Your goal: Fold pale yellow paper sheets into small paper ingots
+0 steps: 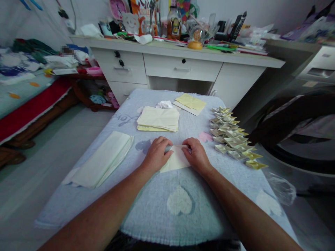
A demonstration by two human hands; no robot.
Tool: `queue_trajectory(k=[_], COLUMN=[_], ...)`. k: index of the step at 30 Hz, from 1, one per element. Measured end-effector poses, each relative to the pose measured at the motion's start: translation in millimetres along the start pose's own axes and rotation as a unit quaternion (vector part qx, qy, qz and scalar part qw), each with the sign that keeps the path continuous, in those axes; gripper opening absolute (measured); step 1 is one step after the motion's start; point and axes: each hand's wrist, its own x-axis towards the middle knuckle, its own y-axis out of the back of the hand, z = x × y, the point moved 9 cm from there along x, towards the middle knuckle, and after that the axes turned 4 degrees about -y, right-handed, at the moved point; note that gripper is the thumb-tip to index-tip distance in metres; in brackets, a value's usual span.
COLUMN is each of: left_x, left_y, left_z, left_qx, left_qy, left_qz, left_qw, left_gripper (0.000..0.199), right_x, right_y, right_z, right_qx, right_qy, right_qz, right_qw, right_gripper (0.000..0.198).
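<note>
1. White drawers fronted the desk (pixel 162 64), the largest piece, which stood behind the work area with a cluttered top.
2. Blue cloth with pale hearts covered the table (pixel 146 209), where all the paper lay.
3. On the table's left side lay a long, pale folded bundle (pixel 102 160), well apart from the hands; its material could not be told for certain.
4. Along the right side, pointed paper pieces (pixel 232 134) sat close together in rows. They looked finished, so a good share of the folding seemed done.
5. Beyond the hands, a stack of sheets (pixel 158 116), cream above and yellow below, lay flat. It appeared to be paper left to shape, though its count could not be read.
6. Farther back, toward the right, two or more loose sheets (pixel 191 103) overlapped, yellow uppermost, with crease lines but no shape made of them.
7. The left hand (pixel 157 152) and right hand (pixel 197 155) were apart, bent over opposite sides of one sheet's far edge. Whether either pinched it firmly could not be told.
8. That cream sheet (pixel 175 162) lay on the cloth between them, mostly flat, seemingly at an early fold.
9. Crumpled white paper (pixel 164 104) sat just behind the stack.
</note>
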Motion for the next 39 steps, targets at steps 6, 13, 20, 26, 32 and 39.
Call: queue_trajectory(k=[6, 13, 20, 26, 32, 39], left_x=[-1, -1, -1, -1, -1, -2], left_y=[-2, -3, -5, -5, -5, -5], left_z=[0, 2, 5, 5, 4, 7], left_qx=[0.056, 0.060, 0.075, 0.073, 0.081, 0.090], left_qy=[-0.022, -0.035, -0.049, -0.053, -0.053, -0.061], left_qz=[-0.014, -0.027, -0.045, -0.050, -0.051, -0.048], left_qw=[0.998, 0.997, 0.995, 0.995, 0.994, 0.993], left_gripper=[0.020, 0.027, 0.032, 0.031, 0.028, 0.033], right_x=[-10, -23, -35, -39, -40, -40], right_y=[-7, -11, -10, -4, -4, -6], right_z=[-15, -37, -43, -39, -36, -37], right_qx=[-0.065, -0.172, -0.219, -0.185, -0.158, -0.144], right_qy=[0.085, 0.162, 0.234, 0.240, 0.240, 0.240], right_qz=[-0.029, -0.063, -0.081, -0.052, -0.053, -0.072], right_qw=[0.994, 0.970, 0.944, 0.952, 0.957, 0.957], right_gripper=[0.019, 0.017, 0.016, 0.019, 0.023, 0.028])
